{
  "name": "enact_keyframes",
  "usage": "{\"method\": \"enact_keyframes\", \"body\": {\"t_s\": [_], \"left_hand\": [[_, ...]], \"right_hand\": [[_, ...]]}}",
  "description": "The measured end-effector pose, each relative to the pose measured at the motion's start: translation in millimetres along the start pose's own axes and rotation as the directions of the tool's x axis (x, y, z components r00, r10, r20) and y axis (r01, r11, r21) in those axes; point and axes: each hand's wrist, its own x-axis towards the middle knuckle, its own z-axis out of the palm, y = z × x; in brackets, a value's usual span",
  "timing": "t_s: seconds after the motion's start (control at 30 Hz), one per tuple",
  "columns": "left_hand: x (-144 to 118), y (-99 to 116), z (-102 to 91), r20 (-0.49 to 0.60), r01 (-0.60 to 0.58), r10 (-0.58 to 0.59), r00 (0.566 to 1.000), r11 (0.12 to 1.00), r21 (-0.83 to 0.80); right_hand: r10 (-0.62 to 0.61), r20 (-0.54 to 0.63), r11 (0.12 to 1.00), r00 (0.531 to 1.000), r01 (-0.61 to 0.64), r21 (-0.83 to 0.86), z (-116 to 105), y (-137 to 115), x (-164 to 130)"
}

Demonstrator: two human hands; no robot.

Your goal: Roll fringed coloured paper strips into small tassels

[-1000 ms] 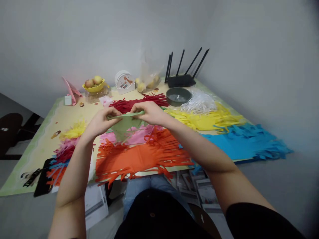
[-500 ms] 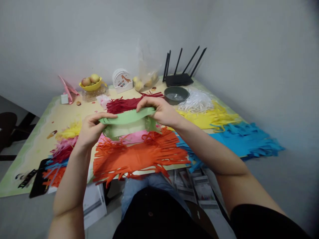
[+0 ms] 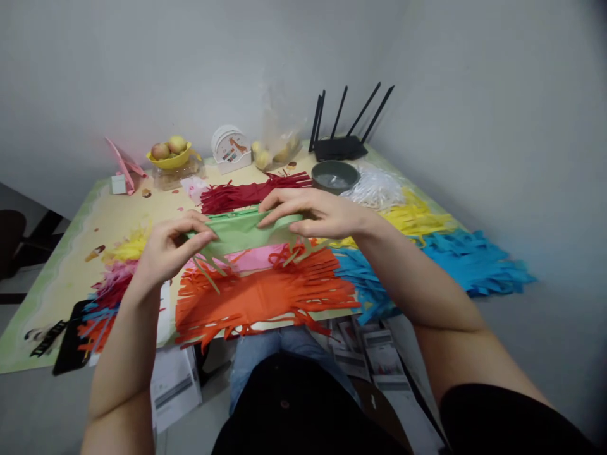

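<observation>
Above the far edge of the orange fringed cloth-like sheet (image 3: 258, 298), the left hand (image 3: 164, 248) pinches a pale-green fringed cloth-like strip (image 3: 237, 232), fingers closed; the right hand (image 3: 327, 212) touches it, fingers parted, grip unclear.

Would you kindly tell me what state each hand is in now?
Left hand: closed on the left end of the green fringed piece.
Right hand: at its right end; whether gripping cannot be told.

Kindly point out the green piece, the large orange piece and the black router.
Green piece (image 3: 237, 234), head view: near its middle.
Large orange piece (image 3: 256, 300), head view: its bare middle.
Black router (image 3: 340, 149), head view: its body.
</observation>
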Motion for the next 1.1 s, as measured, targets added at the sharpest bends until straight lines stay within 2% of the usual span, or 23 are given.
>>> {"method": "enact_keyframes", "body": {"t_s": [0.07,0.2,0.23,0.3,0.37,0.5,0.57,0.7,0.83,0.93,1.1], "left_hand": [[3.3,3.5,6.2,-0.04,0.014,-0.011,0.999,0.997,0.073],[5.2,10.2,14.8,-0.021,-0.075,0.08,0.997,0.981,0.179],[4.1,11.2,14.6,-0.012,-0.101,0.105,0.994,0.974,0.205],[0.6,12.3,11.5,0.001,-0.111,0.115,0.993,0.963,0.244],[-2.5,12.8,6.6,0.024,-0.051,0.046,0.999,0.965,0.258],[3.0,15.6,1.3,0.119,0.136,-0.149,0.982,0.984,0.114],[11.7,16.3,2.9,0.202,0.193,-0.21,0.957,0.976,0.101],[25.0,11.9,8.8,0.365,0.279,-0.316,0.876,0.948,0.151],[23.1,8.5,12.5,0.303,0.274,-0.299,0.905,0.954,0.123],[18.7,9.6,12.6,0.237,0.253,-0.283,0.929,0.956,0.15],[11.2,9.4,9.7,0.15,0.239,-0.266,0.952,0.955,0.176]], "right_hand": [[0.035,-0.007,0.998,0.999,-0.034,0.058,0.4,-1.5,3.2],[0.21,-0.157,0.969,0.965,-0.184,0.162,10.5,0.4,16.7],[0.244,-0.141,0.964,0.96,-0.224,0.141,12.8,1.2,20.3],[0.296,-0.036,0.955,0.954,-0.295,0.038,15.6,1.6,26.5],[0.335,0.046,0.941,0.941,-0.331,-0.074,16.7,-0.7,31.2],[0.357,0.044,0.917,0.933,-0.341,-0.207,19.4,-12.6,37.7],[0.349,0.053,0.912,0.935,-0.327,-0.246,21.3,-19.1,39.9],[0.313,0.033,0.927,0.949,-0.297,-0.229,21.1,-24.3,40.9],[0.281,0.008,0.954,0.96,-0.279,-0.11,18.7,-17.3,39.0],[0.283,0.001,0.953,0.959,-0.281,-0.112,20.5,-11.5,37.0],[0.305,-0.115,0.948,0.945,-0.313,-0.061,29.0,-9.3,32.2]]}}
